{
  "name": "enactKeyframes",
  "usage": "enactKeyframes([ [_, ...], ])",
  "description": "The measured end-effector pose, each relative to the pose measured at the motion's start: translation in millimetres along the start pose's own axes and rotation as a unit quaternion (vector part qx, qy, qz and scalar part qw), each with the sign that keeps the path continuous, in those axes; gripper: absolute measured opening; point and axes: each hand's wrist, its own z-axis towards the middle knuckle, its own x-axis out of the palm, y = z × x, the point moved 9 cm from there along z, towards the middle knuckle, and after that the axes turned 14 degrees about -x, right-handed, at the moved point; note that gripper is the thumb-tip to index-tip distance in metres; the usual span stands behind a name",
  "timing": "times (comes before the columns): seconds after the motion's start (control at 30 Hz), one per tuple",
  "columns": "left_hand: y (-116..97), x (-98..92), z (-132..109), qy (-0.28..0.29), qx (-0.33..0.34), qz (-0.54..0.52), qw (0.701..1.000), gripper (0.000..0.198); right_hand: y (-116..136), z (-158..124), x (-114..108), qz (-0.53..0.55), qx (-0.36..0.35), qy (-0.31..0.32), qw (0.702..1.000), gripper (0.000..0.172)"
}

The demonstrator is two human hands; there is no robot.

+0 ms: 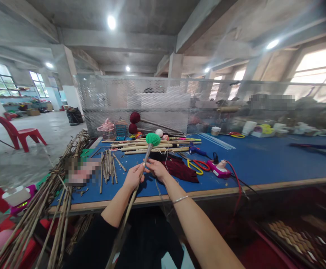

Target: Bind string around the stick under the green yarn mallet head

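A stick (131, 200) topped by a green yarn ball (153, 139) slants up across the front of the table. My left hand (135, 175) is closed around it below the grey-wrapped section (148, 152). At the lower end of that wrapping, the fingertips of my right hand (157, 169) are pinched together against the stick. Loose grey yarn (159, 190) hangs beneath my right hand and seems to run from its fingers, though the exact grip is partly hidden. Dark red cloth (181, 168) lies just right of my right hand.
Short twigs (109, 166) and a long bundle of sticks (49, 190) occupy the left. Behind my hands lie pale rods (140, 148) and dark red yarn balls (135, 117). Scissors (201, 165), a blue glue gun (196, 149) and a purple power strip (219, 169) sit rightward. A mesh screen (163, 104) stands behind.
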Motion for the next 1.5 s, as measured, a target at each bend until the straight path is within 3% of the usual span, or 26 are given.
enactKeyframes([
  [0.13, 6, 6.0, 0, 0.017, -0.015, 0.013, 1.0, 0.048, 4, -2, 1, 0.033, -0.013, -0.004, 0.999, 0.032],
  [0.3, -5, -17.8, -7, -0.148, 0.05, 0.041, 0.987, 0.037, 5, -1, 0, 0.017, -0.016, -0.029, 0.999, 0.028],
  [0.37, -3, -22.4, -8, -0.177, 0.038, 0.057, 0.982, 0.034, 5, 0, 1, 0.011, -0.011, -0.032, 0.999, 0.027],
  [0.6, 10, -5.2, -2, -0.083, -0.031, 0.086, 0.992, 0.038, 3, -1, 3, 0.031, 0.008, -0.02, 0.999, 0.032],
  [0.77, -7, -17.0, -12, -0.165, 0.045, 0.083, 0.982, 0.033, -1, 1, 0, 0.014, -0.003, -0.036, 0.999, 0.03],
  [0.9, -5, -21.5, -12, -0.186, 0.037, 0.098, 0.977, 0.033, -3, 0, 2, 0.009, 0.011, -0.032, 0.999, 0.031],
  [1.0, 0, -18.1, -9, -0.153, 0.029, 0.065, 0.986, 0.036, -1, 0, 6, 0.016, 0.007, -0.009, 1.0, 0.032],
  [1.1, 7, -10.9, -5, -0.098, 0.008, 0.004, 0.995, 0.051, -3, 0, 9, 0.027, 0.009, 0.02, 0.999, 0.034],
  [1.2, 12, -5.5, -3, -0.063, -0.015, -0.023, 0.998, 0.063, -9, 1, 5, 0.024, 0.018, 0.013, 0.999, 0.034],
  [1.27, 11, -6.7, -4, -0.071, -0.005, -0.013, 0.997, 0.06, -10, 2, 4, 0.021, 0.018, 0.004, 1.0, 0.032],
  [1.4, 2, -19.8, -9, -0.148, 0.05, 0.031, 0.987, 0.058, -7, 0, 4, 0.019, 0.018, -0.008, 1.0, 0.03],
  [1.5, 3, -21.5, -9, -0.151, 0.04, 0.036, 0.987, 0.065, -3, -1, 5, 0.016, 0.016, -0.011, 1.0, 0.029],
])
